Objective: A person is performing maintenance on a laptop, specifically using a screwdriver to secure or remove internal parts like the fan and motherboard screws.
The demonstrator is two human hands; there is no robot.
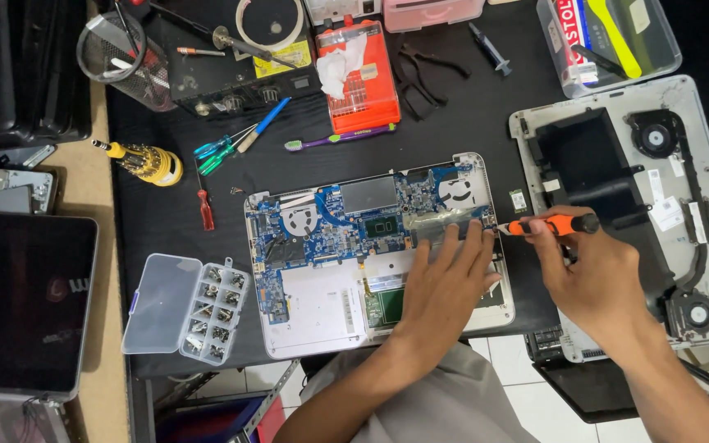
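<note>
Squarely under the left hand (445, 283), which lies flat with fingers spread, sits the opened laptop base (322, 308) on the black counter (166, 221). Just beside it, the right hand (596, 279) grips an orange screwdriver (553, 225), tip touching the blue board's (330, 234) right edge. Further left, a clear compartment box (215, 310) holds small screws.

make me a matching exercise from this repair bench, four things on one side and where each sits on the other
Things:
1. orange screwdriver
2. clear screw organizer
3. purple toothbrush
4. left hand

Places:
A. left of the open laptop
B. flat on the laptop motherboard
C. in the right hand
D. just below the orange plastic case

Pairs: 1-C, 2-A, 3-D, 4-B
</note>
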